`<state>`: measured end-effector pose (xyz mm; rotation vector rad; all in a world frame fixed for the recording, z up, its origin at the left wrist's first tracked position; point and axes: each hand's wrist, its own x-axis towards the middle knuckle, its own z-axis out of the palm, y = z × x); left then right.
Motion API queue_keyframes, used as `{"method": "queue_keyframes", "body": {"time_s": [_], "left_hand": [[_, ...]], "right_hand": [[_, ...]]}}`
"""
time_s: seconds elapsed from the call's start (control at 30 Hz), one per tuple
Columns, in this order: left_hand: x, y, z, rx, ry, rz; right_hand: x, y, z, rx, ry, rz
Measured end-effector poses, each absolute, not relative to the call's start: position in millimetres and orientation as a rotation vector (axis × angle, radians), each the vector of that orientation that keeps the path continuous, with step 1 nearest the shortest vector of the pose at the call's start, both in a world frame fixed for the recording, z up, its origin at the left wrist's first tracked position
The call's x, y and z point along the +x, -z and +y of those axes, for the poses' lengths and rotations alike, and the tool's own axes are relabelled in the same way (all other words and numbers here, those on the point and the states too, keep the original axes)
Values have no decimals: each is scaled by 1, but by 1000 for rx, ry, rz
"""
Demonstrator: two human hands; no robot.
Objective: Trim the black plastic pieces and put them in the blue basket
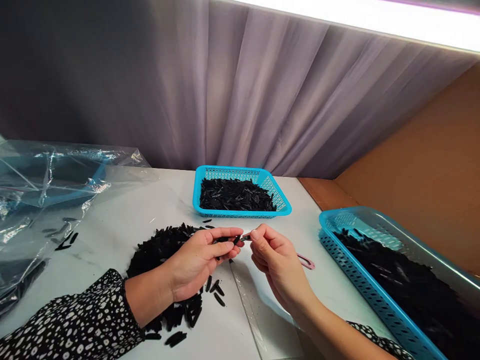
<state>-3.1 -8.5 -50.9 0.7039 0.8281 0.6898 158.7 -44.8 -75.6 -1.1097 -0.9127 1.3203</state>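
Note:
My left hand [202, 257] is closed round small black pieces [237, 240], above the right side of a pile of black pieces [161, 250] on the white table. Close beside it, my right hand [273, 255] pinches the end of a small dark piece [245, 238] between thumb and forefinger. The two hands' fingertips nearly meet. A pink looped object [306, 261] lies on the table just beyond my right hand, partly hidden by it.
A blue basket [242, 214] of black pieces stands at the back. At the right is a larger blue basket [360, 280] with more. Clear plastic bags [48, 185] cover the left side. A flat plastic sheet [268, 320] lies near the front edge.

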Motion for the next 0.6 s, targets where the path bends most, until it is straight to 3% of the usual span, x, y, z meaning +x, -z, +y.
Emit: {"method": "queue_keyframes", "body": {"time_s": [0.3, 0.6], "left_hand": [[-6, 46, -6, 916, -720, 932], [-7, 48, -5, 1041, -734, 989]], "right_hand": [[160, 75, -44, -1095, -1308, -914], [157, 75, -41, -990, -1549, -740]]}}
